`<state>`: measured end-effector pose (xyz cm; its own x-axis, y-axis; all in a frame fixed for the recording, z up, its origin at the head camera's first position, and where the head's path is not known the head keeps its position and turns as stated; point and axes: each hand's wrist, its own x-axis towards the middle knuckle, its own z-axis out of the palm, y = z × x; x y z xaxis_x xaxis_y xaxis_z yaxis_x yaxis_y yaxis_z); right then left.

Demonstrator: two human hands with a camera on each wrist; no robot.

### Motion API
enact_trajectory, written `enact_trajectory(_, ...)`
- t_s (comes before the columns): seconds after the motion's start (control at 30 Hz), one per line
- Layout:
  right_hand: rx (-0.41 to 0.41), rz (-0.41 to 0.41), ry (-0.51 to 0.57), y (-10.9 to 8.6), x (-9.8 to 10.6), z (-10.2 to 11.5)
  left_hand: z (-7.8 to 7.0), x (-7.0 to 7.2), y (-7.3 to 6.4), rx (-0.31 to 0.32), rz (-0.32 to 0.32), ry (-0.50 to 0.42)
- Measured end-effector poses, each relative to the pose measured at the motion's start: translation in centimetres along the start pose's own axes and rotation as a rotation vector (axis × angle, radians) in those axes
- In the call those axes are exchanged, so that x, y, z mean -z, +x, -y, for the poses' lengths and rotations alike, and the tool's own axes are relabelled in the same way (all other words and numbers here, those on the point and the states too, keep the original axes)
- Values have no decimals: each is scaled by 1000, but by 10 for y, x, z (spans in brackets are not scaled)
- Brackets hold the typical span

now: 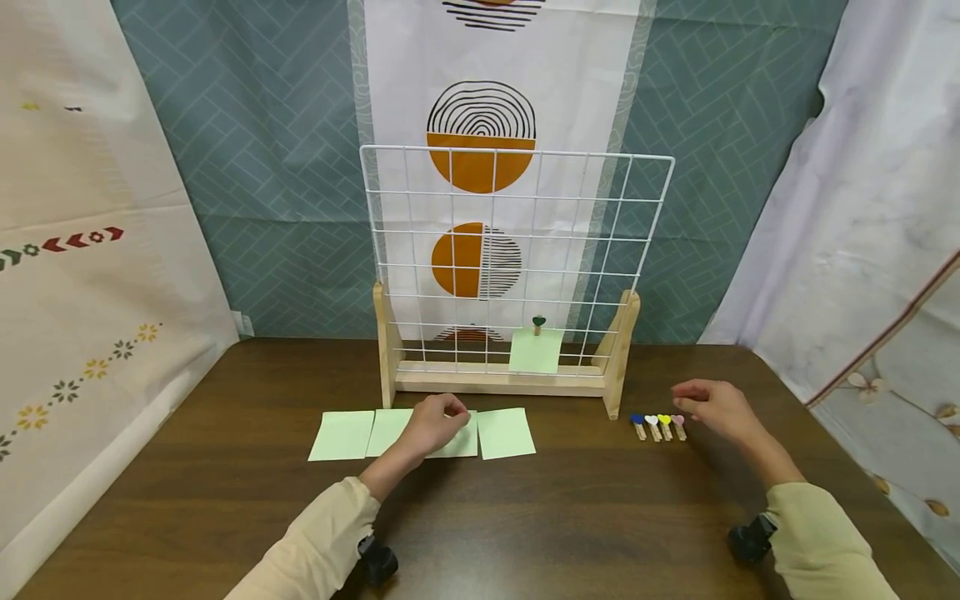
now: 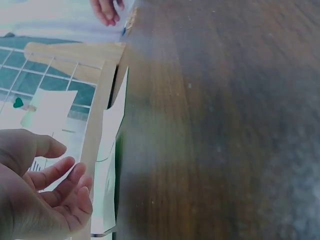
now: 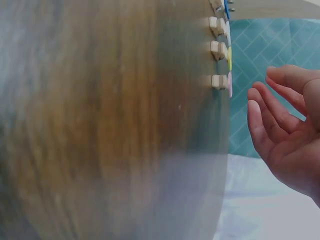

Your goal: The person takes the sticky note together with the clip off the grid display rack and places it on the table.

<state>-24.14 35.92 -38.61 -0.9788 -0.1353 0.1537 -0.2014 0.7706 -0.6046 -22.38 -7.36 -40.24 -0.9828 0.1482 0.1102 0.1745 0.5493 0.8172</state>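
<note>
My left hand (image 1: 435,423) hovers over a row of pale green paper notes (image 1: 341,436), its fingers loosely bent and nothing between them. In the left wrist view, a gap shows between the thumb and fingers (image 2: 62,172). At the right, my right hand (image 1: 722,410) is held above and beside several small wooden clothespins with hearts. The pink-heart clothespin (image 1: 678,427) is nearest to it, followed by the yellow (image 1: 665,427), white (image 1: 652,427) and blue (image 1: 638,426) ones. The right wrist view shows that hand (image 3: 285,115) relaxed, holding nothing, apart from the clothespins.
Behind the notes stands a white wire grid (image 1: 517,197) on a wooden stand (image 1: 498,382). One green note (image 1: 535,352) hangs low on the grid from a green-heart clothespin (image 1: 537,325). Everything rests on a dark wooden table (image 1: 570,500), with fabric hung at the back and sides.
</note>
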Motion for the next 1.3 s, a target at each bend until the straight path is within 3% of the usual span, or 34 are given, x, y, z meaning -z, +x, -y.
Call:
enact_trajectory(0.3, 44, -18, -23, 0, -5, 30, -2, 6, -6, -127, -27, 59)
enact_trajectory(0.5, 92, -28, -4, 4, -12, 53, 1, 22, -10, -114, -74, -11)
enact_trajectory(0.63, 141, -59, -4, 8, -17, 69, 4, 24, -8, -118, -87, -63)
enact_trajectory(0.87, 170, -71, 40, 18, -31, 94, 1, 10, 0, -129, -76, -168)
enact_trajectory(1.07, 175, -87, 115, 31, -41, 118, -12, -7, 11, -213, -30, -186)
enact_trajectory(1.3, 208, -101, 145, 45, -51, 141, -26, -25, 32, -233, -21, -208)
